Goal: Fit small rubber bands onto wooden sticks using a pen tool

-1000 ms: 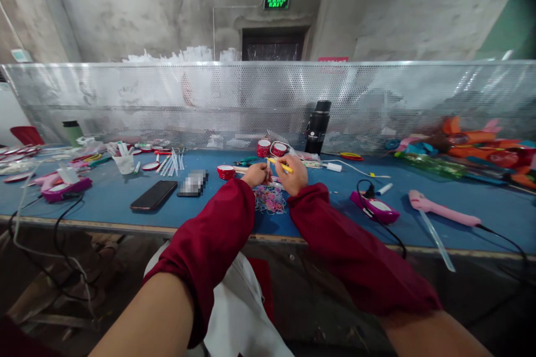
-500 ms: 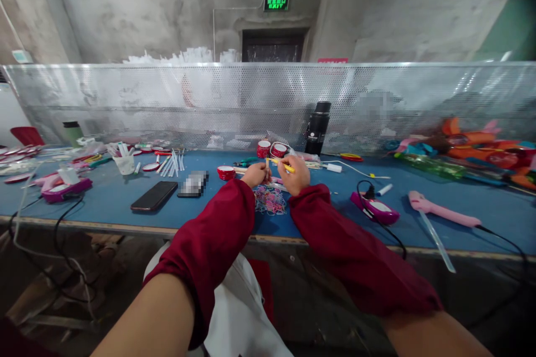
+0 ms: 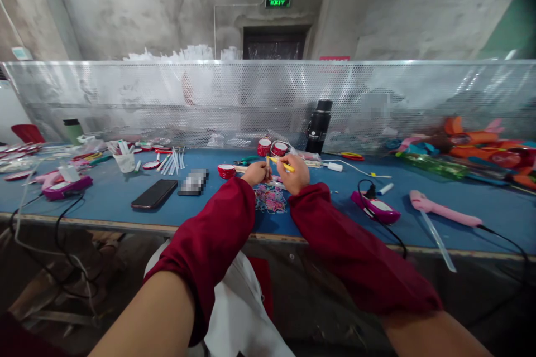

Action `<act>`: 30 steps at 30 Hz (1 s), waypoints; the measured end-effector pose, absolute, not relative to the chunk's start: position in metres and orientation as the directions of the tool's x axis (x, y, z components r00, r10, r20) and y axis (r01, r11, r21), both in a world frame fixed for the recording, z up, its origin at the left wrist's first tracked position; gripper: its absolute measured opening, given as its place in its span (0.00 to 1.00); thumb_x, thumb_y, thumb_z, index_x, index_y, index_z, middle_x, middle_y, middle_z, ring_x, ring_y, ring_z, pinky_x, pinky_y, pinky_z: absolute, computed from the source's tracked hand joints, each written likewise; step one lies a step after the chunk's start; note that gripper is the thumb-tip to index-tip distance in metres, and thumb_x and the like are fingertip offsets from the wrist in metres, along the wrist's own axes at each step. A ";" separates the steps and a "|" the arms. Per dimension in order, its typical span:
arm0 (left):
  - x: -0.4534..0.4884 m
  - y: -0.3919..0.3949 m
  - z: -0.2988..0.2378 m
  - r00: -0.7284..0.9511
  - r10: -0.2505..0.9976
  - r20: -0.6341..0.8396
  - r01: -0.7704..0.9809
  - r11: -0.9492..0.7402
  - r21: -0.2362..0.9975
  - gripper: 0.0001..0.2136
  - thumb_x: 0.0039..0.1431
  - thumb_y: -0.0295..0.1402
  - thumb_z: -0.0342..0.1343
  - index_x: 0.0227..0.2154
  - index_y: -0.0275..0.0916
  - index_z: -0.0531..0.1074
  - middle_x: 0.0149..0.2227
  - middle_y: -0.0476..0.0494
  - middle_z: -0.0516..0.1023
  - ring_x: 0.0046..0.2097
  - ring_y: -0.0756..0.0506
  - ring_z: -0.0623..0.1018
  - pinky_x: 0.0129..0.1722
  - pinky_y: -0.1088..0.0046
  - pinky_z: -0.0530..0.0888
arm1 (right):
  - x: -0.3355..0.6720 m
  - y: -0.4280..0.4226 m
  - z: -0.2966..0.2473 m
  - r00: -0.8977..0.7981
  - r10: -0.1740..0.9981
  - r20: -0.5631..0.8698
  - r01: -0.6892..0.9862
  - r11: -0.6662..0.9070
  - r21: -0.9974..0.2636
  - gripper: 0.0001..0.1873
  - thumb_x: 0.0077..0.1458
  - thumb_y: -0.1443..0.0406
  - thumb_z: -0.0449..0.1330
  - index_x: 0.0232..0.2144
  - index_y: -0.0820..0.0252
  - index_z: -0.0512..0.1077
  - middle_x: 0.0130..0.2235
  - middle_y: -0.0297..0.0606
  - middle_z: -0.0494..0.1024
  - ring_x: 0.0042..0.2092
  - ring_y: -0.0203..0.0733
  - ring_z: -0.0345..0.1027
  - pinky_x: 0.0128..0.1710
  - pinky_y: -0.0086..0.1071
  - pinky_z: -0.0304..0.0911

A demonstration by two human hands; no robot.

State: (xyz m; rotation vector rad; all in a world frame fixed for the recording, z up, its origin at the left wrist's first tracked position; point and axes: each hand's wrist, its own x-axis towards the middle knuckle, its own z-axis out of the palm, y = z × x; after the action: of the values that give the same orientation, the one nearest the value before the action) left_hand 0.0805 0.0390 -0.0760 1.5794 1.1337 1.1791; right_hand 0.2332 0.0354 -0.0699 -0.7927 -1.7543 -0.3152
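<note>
Close together above the blue table [image 3: 326, 217], both my hands are at work. My left hand [image 3: 255, 173] is closed, pinching a small pale stick-like piece [image 3: 268, 162] upright at its fingertips. In my right hand [image 3: 296, 177] is a slim yellow pen-like tool [image 3: 287, 167], its tip directed left at that piece; whether they touch is too small to tell. Just below the hands lies a loose pile of colourful rubber bands [image 3: 271, 199]. A red, white-topped round stack [image 3: 226, 172] sits left of my left hand, and two similar stacks [image 3: 264, 148] stand behind.
Left on the table are a dark phone [image 3: 154, 194], a white cup of sticks [image 3: 124, 163] and loose white sticks [image 3: 172, 162]. A black bottle [image 3: 319, 128] stands behind. To the right lie a purple device [image 3: 377, 207] and a pink glue gun [image 3: 446, 211], both corded.
The view has shifted very slightly. My hands keep nearly the same place and grip, with only a small shift of the fingers around the piece and the yellow tool.
</note>
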 end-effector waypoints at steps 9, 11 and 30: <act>0.080 0.040 -0.077 0.147 0.968 0.204 0.162 -0.227 0.960 0.07 0.59 0.26 0.49 0.26 0.35 0.67 0.20 0.49 0.72 0.20 0.54 0.70 0.25 0.80 0.68 | 0.232 0.035 -0.070 -0.148 0.357 0.922 0.642 0.744 -0.185 0.08 0.58 0.61 0.55 0.28 0.55 0.69 0.30 0.38 0.75 0.35 0.44 0.66 0.36 0.37 0.59; 0.080 0.040 -0.077 0.144 0.968 0.206 0.159 -0.228 0.961 0.07 0.59 0.26 0.48 0.25 0.35 0.67 0.20 0.49 0.72 0.20 0.54 0.70 0.25 0.79 0.68 | 0.233 0.035 -0.070 -0.146 0.354 0.924 0.640 0.746 -0.184 0.09 0.59 0.61 0.54 0.28 0.55 0.69 0.30 0.38 0.75 0.34 0.44 0.66 0.36 0.37 0.59; 0.081 0.039 -0.076 0.192 0.961 0.201 0.144 -0.230 0.962 0.06 0.61 0.23 0.48 0.29 0.34 0.67 0.21 0.52 0.71 0.19 0.55 0.69 0.22 0.81 0.64 | 0.235 0.035 -0.071 -0.065 0.443 0.894 0.508 0.786 -0.352 0.21 0.65 0.53 0.47 0.42 0.55 0.76 0.35 0.40 0.81 0.40 0.46 0.75 0.42 0.38 0.67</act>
State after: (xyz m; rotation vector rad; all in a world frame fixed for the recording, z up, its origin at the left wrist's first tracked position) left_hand 0.0809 0.0395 -0.0758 1.5723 1.0827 1.1478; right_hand 0.2345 0.0346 -0.0713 -0.7553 -1.6893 -0.0630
